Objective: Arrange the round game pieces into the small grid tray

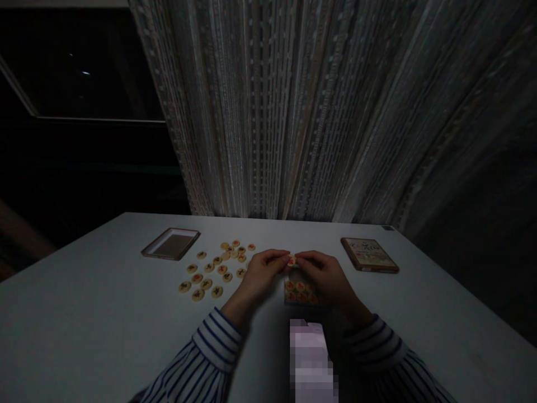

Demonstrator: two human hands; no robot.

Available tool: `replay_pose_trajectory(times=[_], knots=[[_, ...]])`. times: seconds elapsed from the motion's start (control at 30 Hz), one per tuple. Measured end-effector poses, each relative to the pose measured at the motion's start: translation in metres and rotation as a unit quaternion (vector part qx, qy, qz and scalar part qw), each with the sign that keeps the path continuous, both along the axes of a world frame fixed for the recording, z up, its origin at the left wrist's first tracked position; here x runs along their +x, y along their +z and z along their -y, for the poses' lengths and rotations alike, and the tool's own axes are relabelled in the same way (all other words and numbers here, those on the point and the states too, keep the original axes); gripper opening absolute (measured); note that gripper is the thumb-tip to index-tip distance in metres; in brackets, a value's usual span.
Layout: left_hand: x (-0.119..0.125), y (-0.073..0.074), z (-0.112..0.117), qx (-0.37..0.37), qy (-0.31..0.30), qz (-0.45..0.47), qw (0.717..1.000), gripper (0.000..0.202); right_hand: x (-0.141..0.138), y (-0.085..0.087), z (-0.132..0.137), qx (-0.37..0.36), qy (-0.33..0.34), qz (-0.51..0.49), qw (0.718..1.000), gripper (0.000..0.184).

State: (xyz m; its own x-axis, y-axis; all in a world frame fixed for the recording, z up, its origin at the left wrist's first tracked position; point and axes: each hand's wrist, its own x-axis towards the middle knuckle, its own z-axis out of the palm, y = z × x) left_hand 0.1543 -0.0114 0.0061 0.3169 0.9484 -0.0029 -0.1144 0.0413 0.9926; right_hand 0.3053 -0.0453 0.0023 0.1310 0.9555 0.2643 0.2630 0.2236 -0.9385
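One xiangqi piece (pixel 291 259) is pinched by fingers (pixel 282 253) of the left hand (pixel 260 274) and right hand (pixel 329 277), near the box's (pixel 302 304) far edge. Lining up seems the step; gentle lowering may be needed.

The fingertips of the left hand (pixel 259 277) and right hand (pixel 325 274) hide part of the piece (pixel 292 260) between them; its mark is blurred. Below, the right hand covers the right side of the box (pixel 305 304), hiding any contents there. Left of the hands, marks on the loose pieces (pixel 216 291) are too small to read, as is the cover (pixel 369 254)'s lettering to their right. Nearer than the hands, the phone (pixel 312 364), blurred into blocks, and both sleeves (pixel 216 341) are cut off by the bottom edge.
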Motion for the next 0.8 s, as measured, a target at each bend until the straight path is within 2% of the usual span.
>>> replay_pose_trajectory(times=[0.17,0.3,0.4,0.53,0.8], knots=[[0.003,-0.019,-0.001,0.012,0.030,0.042,0.999,0.026,0.006,-0.015,0.008,0.016,-0.040,0.056,0.997,0.019],[0.007,-0.029,0.002,-0.002,0.039,0.068,0.997,0.030,0.006,-0.021,0.015,0.051,-0.022,0.116,0.992,0.020],[0.011,-0.031,0.006,-0.029,0.034,0.092,0.995,0.030,0.004,-0.021,0.017,0.067,-0.010,0.139,0.988,0.020],[0.013,-0.030,0.013,-0.053,0.022,0.109,0.992,0.030,0.004,-0.021,0.018,0.076,-0.012,0.120,0.990,0.019],[0.011,-0.025,0.018,-0.069,-0.002,0.082,0.994,0.036,0.006,-0.020,0.020,0.062,-0.008,0.068,0.996,0.016]])
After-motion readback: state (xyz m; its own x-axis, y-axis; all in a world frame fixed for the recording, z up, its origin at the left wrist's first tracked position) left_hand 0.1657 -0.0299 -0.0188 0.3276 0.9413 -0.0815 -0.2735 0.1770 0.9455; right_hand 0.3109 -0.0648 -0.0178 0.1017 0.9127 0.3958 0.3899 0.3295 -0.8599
